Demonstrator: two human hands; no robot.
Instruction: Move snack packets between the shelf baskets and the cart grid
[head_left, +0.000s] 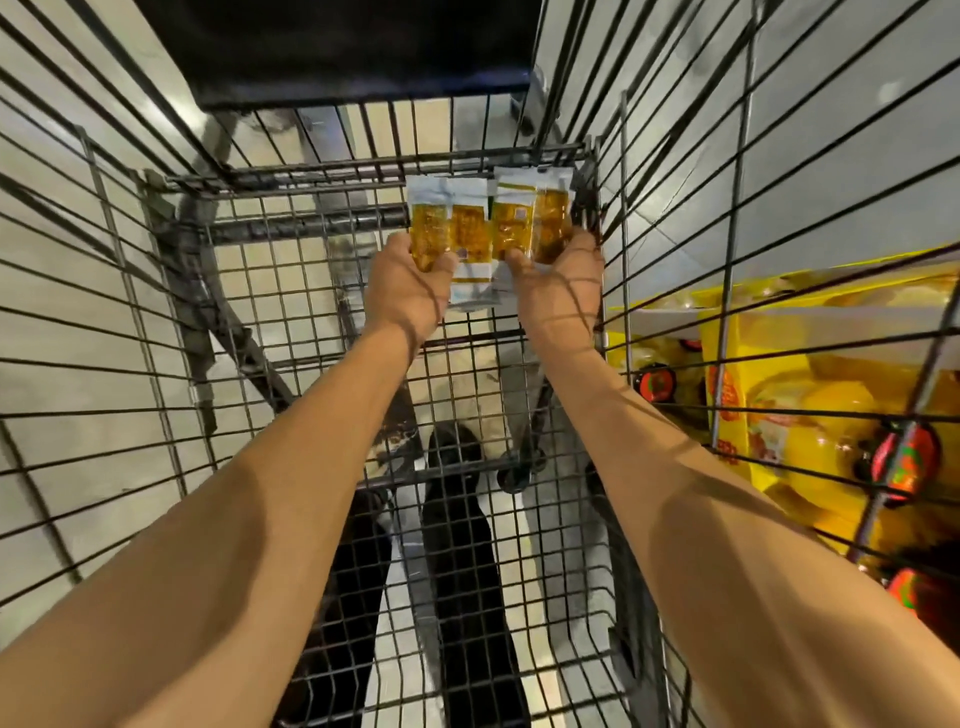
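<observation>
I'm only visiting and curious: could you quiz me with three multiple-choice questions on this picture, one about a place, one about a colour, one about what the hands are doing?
1. Where are the snack packets?
A) on a shelf
B) inside the wire cart, near its far wall
C) on the floor

2. What are their main colours?
A) blue and black
B) golden-yellow and white
C) green

3. What are the left hand and right hand doing?
A) both grip packets
B) both hang empty
C) only one holds a packet

Answers:
1 B: cart wires surround them.
2 B: golden middles, white ends.
3 A: each hand's fingers curl round packets.
</observation>
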